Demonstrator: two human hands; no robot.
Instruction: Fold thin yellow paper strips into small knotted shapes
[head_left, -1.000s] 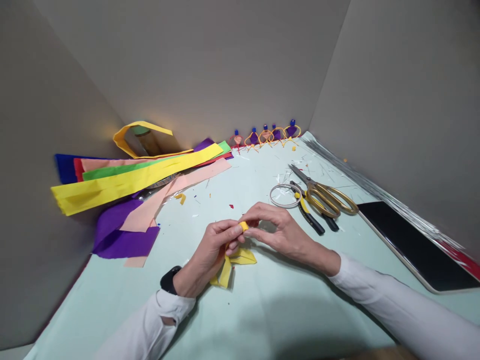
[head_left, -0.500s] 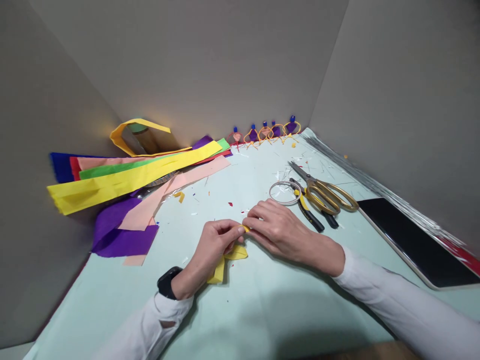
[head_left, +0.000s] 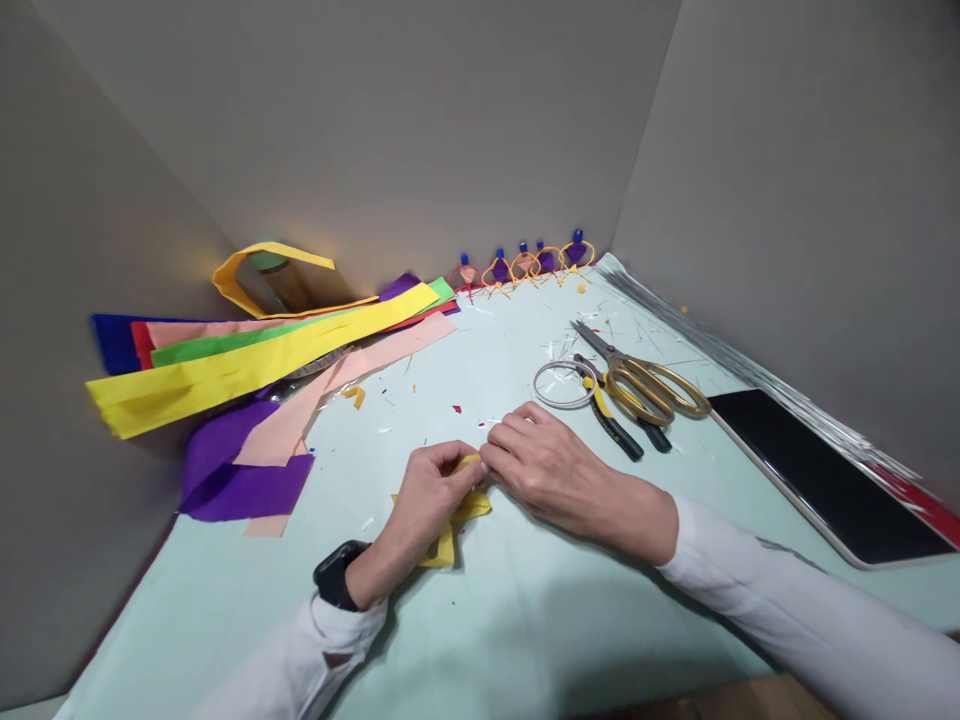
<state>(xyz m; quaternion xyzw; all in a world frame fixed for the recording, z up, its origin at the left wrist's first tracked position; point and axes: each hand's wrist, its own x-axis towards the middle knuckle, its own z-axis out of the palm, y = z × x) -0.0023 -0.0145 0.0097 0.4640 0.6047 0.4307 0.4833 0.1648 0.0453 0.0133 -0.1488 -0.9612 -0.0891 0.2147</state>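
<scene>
My left hand (head_left: pixel 435 495) pinches a folded strip of yellow crepe paper (head_left: pixel 471 507) between thumb and fingers. Parts of the strip stick out under the palm and above the thumb. My right hand (head_left: pixel 536 455) is closed with its fingertips against the same paper, touching the left thumb tip. What exactly lies between the right fingertips is hidden. Beyond the right hand are a ring of pale wire or tape (head_left: pixel 565 385), pliers with black and yellow handles (head_left: pixel 611 425) and gold-handled scissors (head_left: pixel 643 385).
Coloured paper strips (head_left: pixel 262 350) and a purple sheet (head_left: pixel 247 475) lie at left. Several small wire figures (head_left: pixel 523 262) stand along the back wall. A tablet or phone (head_left: pixel 832 470) and a bundle of thin wires (head_left: pixel 750 365) lie at right. Scraps dot the table (head_left: pixel 420 630).
More yellow paper now shows above the left thumb and left of the hand. My right fingers are curled closer in against the left fingertips. The view has shifted slightly.
</scene>
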